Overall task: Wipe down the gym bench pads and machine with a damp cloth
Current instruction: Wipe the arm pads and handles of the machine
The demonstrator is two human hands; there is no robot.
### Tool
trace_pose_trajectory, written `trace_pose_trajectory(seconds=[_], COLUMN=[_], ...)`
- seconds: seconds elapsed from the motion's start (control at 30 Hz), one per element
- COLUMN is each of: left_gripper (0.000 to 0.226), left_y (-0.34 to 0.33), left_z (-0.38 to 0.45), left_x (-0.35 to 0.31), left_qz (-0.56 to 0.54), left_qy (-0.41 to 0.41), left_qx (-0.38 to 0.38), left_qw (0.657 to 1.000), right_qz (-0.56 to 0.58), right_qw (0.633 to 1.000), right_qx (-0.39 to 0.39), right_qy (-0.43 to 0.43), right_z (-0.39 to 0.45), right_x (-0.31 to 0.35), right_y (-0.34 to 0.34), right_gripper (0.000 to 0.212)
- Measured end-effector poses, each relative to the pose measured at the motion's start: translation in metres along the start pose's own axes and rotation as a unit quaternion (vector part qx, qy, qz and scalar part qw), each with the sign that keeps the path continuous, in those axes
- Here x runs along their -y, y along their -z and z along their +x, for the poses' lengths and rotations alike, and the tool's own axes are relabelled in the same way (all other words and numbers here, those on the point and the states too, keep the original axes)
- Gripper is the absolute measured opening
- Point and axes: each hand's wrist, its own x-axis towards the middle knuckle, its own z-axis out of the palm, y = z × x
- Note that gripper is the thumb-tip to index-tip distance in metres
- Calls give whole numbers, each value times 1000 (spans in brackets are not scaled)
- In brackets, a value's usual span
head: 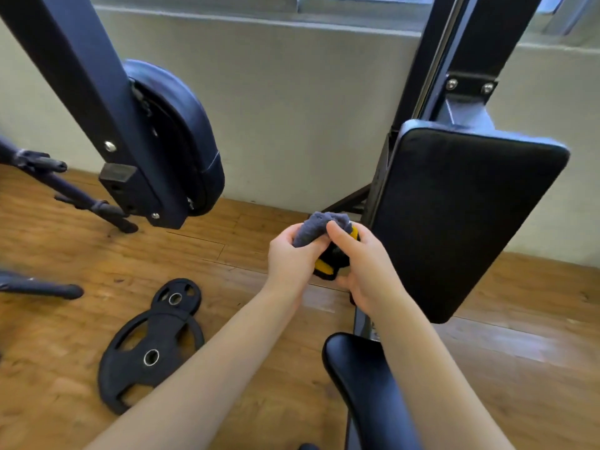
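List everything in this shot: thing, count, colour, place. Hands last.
cloth: one, grey, bunched in both hands, centre
knob: one, yellow and black, under the cloth, between the hands
back pad: one, black, right, on an upright post
seat: one, black, bottom centre
round pad: one, dark blue, upper left, on a slanted beam
plates: two, black, floor at lower left, the small one overlapping the large one
floor: wood, brown
left hand: grips the cloth
right hand: pinches the cloth
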Motion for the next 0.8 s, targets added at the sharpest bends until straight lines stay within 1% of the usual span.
trace_pose_trajectory(seconds=[0.13,0.23,0.37,0.4,0.47,0.5,0.57,0.63,0.7,0.77,0.8], left_gripper=[16,18,20,25,50,58,64,63,58,47,41], left_y=[15,31,55,60,73,80,96,114,136,161,174], left_z=[-1,6,21,23,27,28,28,27,21,11,7], left_x=[-27,-43,-64,-69,-76,-80,-90,-101,-113,-129,-142], left_qz=[79,155,208,229,260,267,275,295,317,312,297], left_qy=[-28,-31,-48,-57,-68,-70,-84,-129,-205,-331,-401], left_qx=[31,67,121,135,162,176,201,223,232,218,211], left_qw=[996,985,969,962,949,945,936,920,897,863,841], right_qz=[-85,-78,-66,-56,-35,-28,-14,0,10,10,10], right_qw=[995,992,984,981,974,970,961,954,949,942,939], right_qx=[-43,-74,-137,-154,-193,-212,-245,-265,-283,-303,-312], right_qy=[41,62,93,100,110,115,125,136,141,142,143], right_z=[1,2,5,5,2,0,-6,-11,-16,-19,-20], right_x=[9,9,11,10,8,6,2,-2,-11,-19,-23], right_y=[-20,-39,-63,-68,-81,-87,-102,-121,-141,-159,-168], right_gripper=[26,22,17,17,19,20,23,26,26,23,20])
